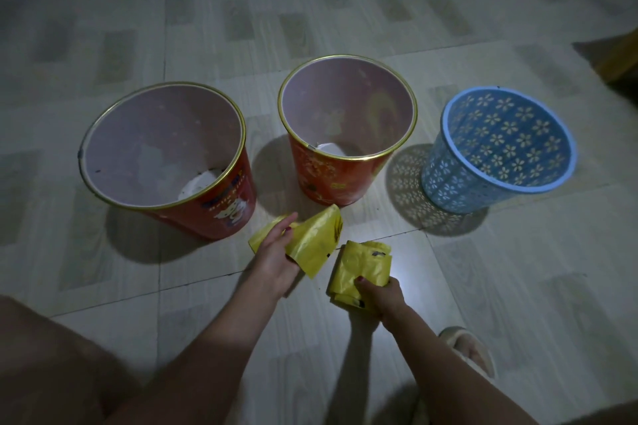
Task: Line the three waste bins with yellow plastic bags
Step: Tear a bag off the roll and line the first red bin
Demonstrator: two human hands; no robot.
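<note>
left hand [272, 250] pinches one yellow bag [312, 245]; right hand [381, 298] grips the folded bags [360, 269]; thin plastic may cling and tear while opening.

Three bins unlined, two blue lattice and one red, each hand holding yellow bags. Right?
Not quite: the head view shows two red bins and one blue lattice bin. All unlined; left hand and right hand each hold yellow bags.

- My one head camera is looking forward and steeply down at the tiled floor [448, 286] in front of me.
- It is sitting close above my left hand [274, 252] and right hand [381, 298], with the three bins [348, 62] a little farther ahead.
</note>
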